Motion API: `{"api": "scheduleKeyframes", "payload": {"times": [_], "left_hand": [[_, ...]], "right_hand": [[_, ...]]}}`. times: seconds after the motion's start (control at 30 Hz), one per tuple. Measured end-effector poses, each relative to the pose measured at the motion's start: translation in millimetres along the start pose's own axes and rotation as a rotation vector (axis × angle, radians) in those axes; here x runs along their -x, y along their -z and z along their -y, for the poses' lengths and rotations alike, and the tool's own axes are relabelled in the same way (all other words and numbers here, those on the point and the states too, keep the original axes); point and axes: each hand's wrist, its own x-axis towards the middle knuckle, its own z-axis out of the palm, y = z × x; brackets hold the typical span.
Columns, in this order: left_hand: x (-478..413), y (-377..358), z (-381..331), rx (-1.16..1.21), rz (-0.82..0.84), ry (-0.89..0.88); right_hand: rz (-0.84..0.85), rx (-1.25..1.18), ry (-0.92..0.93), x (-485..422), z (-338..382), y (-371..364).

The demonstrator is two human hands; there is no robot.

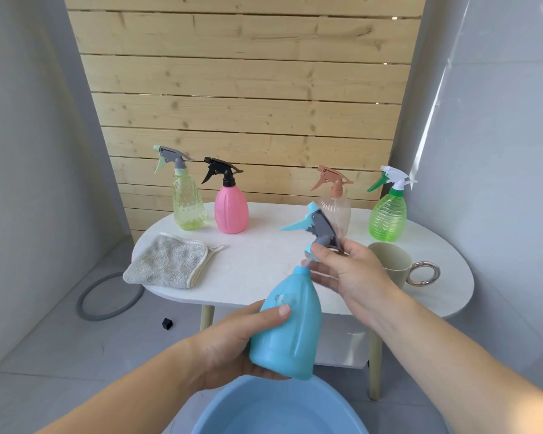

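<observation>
Seemingly mid-removal of the spray head [322, 227], grips the tilted bottle [287, 327] in the left hand [232, 346] just off the front edge of the table [257, 255], pinches the head in the right hand [355, 277] over that edge, and likely needs a straight lift, minding the cup [392, 261] at the table's right end, with open room leftward.

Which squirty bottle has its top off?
The blue bottle in the left hand. Its grey-and-blue spray top is lifted off, held by the right hand. The yellow bottle, pink bottle, clear bottle and green bottle on the table have tops on.
</observation>
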Motion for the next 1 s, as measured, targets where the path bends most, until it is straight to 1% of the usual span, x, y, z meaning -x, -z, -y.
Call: {"api": "scheduleKeyframes", "payload": {"times": [0.13,0.2,0.23,0.43,0.57,0.67,0.8,0.93,1.0], "left_hand": [[6,16,4,-0.103,-0.091,0.052],[9,24,7,-0.152,-0.132,0.080],[10,27,9,-0.167,-0.148,0.094],[13,40,18,-0.173,-0.170,0.100],[11,38,19,-0.194,-0.179,0.083],[10,36,18,-0.218,-0.177,0.082],[9,35,18,-0.237,-0.174,0.073],[7,32,16,-0.241,-0.166,0.050],[5,28,15,-0.231,-0.167,0.027]], "right_hand": [[-0.244,0.051,0.146,-27,12,1],[-0.344,0.062,0.166,-39,11,2],[-0.365,0.057,0.150,-44,7,2],[-0.341,0.104,-0.151,-71,-43,1],[-0.363,0.127,-0.250,-82,-57,4],[-0.357,0.279,-0.283,-85,-61,3],[-0.335,0.523,-0.272,-83,-61,2],[-0.285,0.610,-0.255,-71,-52,1],[-0.266,0.692,-0.200,-64,-44,0]]}}
